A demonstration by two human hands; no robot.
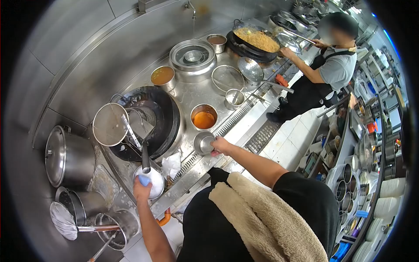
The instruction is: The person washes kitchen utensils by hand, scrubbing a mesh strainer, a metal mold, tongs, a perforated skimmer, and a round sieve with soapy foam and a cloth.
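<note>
Low at the stove's front edge, my left hand grips a small light-blue thing, perhaps a sponge. It is over a metal bowl with something white in it, foam or powder. My right hand is closed on the rim of a small metal cup, which tilts over the stove's front ledge. Just behind that cup stands a pot of orange-red sauce. A black wok to the left holds a mesh strainer and a ladle. White crumpled cloth or paper lies near the bowl.
At the back right a co-worker handles a wok of noodle-like food. A pot of brown liquid, a flat sieve and a perforated ladle rest on the stove top. A lidded stockpot stands left.
</note>
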